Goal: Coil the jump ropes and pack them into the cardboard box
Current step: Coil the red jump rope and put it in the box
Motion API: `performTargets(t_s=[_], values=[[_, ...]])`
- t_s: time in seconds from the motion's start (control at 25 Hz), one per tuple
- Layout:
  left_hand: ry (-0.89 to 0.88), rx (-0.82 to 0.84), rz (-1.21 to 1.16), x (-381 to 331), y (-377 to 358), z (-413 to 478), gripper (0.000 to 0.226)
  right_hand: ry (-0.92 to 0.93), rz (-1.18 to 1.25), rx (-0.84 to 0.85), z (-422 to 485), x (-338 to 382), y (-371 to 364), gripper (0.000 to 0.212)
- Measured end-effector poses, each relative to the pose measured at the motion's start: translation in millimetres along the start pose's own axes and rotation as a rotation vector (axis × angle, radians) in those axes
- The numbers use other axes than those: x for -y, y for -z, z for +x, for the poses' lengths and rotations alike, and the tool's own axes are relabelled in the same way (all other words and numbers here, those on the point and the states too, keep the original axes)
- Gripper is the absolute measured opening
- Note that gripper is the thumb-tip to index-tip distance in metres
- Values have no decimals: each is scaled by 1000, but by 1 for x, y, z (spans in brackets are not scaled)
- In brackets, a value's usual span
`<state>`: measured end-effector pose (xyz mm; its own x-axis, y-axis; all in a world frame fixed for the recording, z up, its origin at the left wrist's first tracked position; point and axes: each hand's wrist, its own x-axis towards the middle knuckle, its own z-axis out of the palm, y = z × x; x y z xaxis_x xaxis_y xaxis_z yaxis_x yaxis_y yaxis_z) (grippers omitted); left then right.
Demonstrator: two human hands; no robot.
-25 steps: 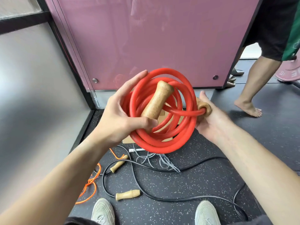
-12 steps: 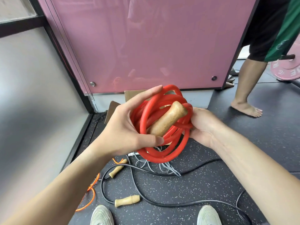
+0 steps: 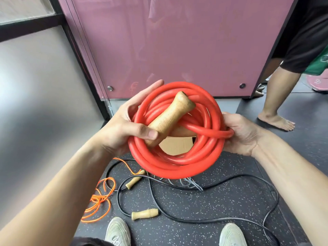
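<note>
Higher now, left fingers (image 3: 142, 94) pinch handle (image 3: 170, 118), right fingers (image 3: 228, 117) clasp coil (image 3: 177, 166).

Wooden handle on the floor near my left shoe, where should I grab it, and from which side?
Take the wooden handle around its middle, coming straight down from above. It lies flat on the floor, lengthwise left to right, uncovered, so a grip can close across its narrow width.

Both bare forearms reach forward to the coiled thick red rubber jump rope (image 3: 177, 166). The left hand (image 3: 122, 128) grips its left side, thumb clamping the tan wooden handle (image 3: 170, 118) across it. The right hand (image 3: 243, 134) holds its right edge, fingers curled behind.
</note>
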<state>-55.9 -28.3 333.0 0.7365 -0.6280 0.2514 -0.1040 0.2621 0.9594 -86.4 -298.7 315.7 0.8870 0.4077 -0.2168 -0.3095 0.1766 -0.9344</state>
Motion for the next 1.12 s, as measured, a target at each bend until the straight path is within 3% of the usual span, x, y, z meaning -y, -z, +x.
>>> performTargets(t_s=[0.12,0.28,0.32,0.4,0.52,0.6,0.72,0.8,0.88,0.96,1.12], values=[[20,-130,205,3,-2,0,104,4,13,-92,-3,1,-5,16],[0,-270,883,29,-13,-6,98,-27,-82,-76,2,-4,-14,32],[21,-323,1002,33,-16,-5,96,-52,-96,-75,3,-3,-15,40],[-7,-414,1075,32,-19,-1,85,-126,-83,-95,5,0,-18,29],[-36,-480,1015,20,-13,6,73,-283,-67,-27,5,1,-26,13],[37,-372,857,16,-3,4,75,-318,-72,49,1,0,-32,6],[72,-161,641,20,-1,-1,89,-291,-42,130,-8,-5,-36,18],[49,-96,549,24,-1,-3,98,-231,10,114,-14,-8,-35,37],[32,-59,307,24,-4,-1,104,-147,107,57,-18,-11,-31,47],[0,3,102,22,-4,-3,101,-72,205,5,-22,-10,-31,52],[82,-48,127,31,-22,8,84,28,287,-12,-8,-11,-50,57]])
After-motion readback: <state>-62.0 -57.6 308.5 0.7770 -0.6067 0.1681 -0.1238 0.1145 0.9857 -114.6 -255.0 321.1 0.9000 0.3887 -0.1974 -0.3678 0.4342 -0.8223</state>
